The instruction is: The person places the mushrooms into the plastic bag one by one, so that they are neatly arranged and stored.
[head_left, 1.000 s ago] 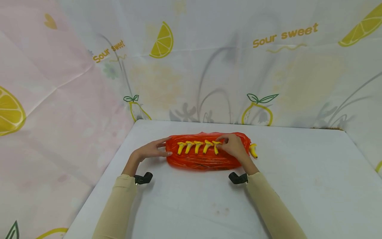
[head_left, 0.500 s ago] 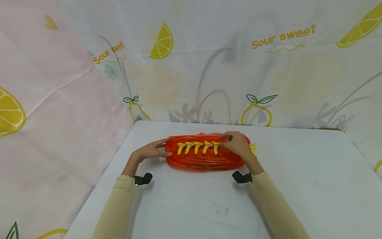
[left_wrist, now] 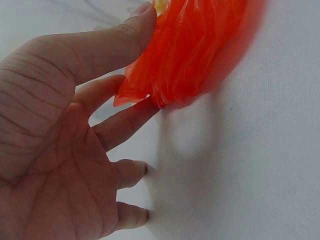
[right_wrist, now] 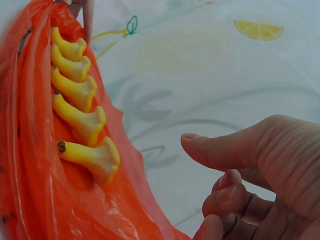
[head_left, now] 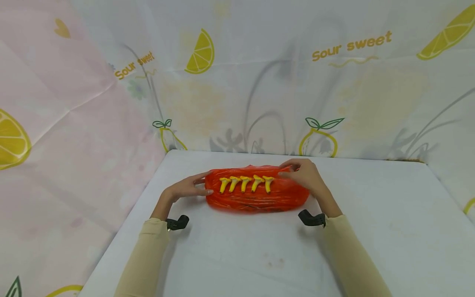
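Observation:
A long red plastic bag [head_left: 256,201] lies crosswise on the white table. Several yellow trumpet-shaped mushrooms [head_left: 243,184] sit in a row on top of it, flared caps toward the back and dark-tipped stems toward the front. My left hand [head_left: 185,187] spreads its thumb and fingers at the bag's left end; in the left wrist view, the thumb [left_wrist: 142,30] overlaps the red plastic. Over the bag's right end my right hand [head_left: 306,175] hovers with loosely bent fingers and nothing in them. In the right wrist view, the nearest mushroom [right_wrist: 95,157] is apart from this hand.
The white table [head_left: 378,222] extends in front of and to the right of the bag. A lemon-printed cloth [head_left: 259,82] hangs behind and at the left. Black wrist cameras [head_left: 178,222] sit on both wrists.
My right hand has let go of the rightmost mushroom in the row and moved right and slightly back. It now hides the separate mushroom beside the bag's right end. My left hand stays put.

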Tool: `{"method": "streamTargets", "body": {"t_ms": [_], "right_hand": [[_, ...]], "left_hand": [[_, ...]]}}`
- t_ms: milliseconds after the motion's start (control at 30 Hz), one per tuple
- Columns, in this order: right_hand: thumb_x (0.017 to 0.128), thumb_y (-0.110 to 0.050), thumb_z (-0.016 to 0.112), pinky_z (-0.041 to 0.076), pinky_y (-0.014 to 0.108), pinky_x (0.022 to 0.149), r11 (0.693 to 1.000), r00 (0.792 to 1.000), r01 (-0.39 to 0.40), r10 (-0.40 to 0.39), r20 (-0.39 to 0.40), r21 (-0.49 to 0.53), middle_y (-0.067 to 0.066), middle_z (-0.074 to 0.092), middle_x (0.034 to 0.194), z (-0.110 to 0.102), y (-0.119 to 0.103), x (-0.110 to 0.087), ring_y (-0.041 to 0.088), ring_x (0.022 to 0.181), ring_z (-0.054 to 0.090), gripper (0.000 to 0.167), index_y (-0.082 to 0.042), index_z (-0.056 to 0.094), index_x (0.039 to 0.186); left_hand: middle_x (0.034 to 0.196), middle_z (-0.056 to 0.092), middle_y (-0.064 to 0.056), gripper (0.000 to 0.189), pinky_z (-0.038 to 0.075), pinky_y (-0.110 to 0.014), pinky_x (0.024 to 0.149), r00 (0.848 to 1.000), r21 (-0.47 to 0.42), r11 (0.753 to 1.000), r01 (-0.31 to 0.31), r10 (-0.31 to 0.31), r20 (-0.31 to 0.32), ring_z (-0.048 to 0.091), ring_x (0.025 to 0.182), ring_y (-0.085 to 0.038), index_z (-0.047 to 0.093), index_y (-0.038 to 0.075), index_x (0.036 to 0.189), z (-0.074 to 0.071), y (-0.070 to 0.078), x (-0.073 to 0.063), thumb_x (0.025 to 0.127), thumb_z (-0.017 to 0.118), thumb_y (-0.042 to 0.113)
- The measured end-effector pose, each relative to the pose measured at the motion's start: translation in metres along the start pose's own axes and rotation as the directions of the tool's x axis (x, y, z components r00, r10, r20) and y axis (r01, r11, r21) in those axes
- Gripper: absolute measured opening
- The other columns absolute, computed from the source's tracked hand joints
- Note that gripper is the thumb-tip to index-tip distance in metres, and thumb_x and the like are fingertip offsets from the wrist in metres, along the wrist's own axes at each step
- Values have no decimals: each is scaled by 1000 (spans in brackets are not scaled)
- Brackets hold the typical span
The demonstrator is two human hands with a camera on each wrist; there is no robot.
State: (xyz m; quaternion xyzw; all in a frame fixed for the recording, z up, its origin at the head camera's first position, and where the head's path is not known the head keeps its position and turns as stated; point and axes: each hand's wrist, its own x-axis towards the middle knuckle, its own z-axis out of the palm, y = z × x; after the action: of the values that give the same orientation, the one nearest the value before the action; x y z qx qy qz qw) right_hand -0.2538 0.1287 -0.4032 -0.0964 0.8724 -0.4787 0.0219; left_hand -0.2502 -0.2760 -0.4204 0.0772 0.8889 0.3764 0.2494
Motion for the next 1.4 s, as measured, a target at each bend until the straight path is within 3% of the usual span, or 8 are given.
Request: {"method": "streamTargets", "body": {"t_ms": [367, 833, 1400], "right_hand": [[87, -26, 75, 43, 28, 59, 998, 998, -54, 54, -12, -43, 11, 51, 82, -24, 11, -7, 27, 80, 49, 35, -5, 72, 115], [87, -28, 77, 47, 31, 51, 1000, 999, -25, 25, -21, -1, 7, 50, 77, -44, 29, -17, 20, 67, 49, 37, -1, 71, 113], [90, -37, 73, 49, 29, 57, 994, 994, -109, 109, -19, -22, 13, 54, 89, -60, 56, -22, 26, 72, 48, 47, -2, 67, 120]], "left_hand": [[156, 31, -18, 89, 28, -68, 106, 1000, 5, 1000, -2, 2, 3, 24, 143, -42, 26, 25, 158, 0, -1, -1, 85, 73, 46], [156, 32, -19, 90, 29, -68, 106, 1000, -3, 1000, 5, -5, 1, 25, 142, -42, 26, 26, 158, 0, -4, 2, 85, 74, 46], [156, 32, -18, 90, 29, -68, 106, 1000, 10, 1000, 3, -3, 2, 24, 143, -42, 25, 27, 158, -1, -1, 3, 84, 74, 47]]}}
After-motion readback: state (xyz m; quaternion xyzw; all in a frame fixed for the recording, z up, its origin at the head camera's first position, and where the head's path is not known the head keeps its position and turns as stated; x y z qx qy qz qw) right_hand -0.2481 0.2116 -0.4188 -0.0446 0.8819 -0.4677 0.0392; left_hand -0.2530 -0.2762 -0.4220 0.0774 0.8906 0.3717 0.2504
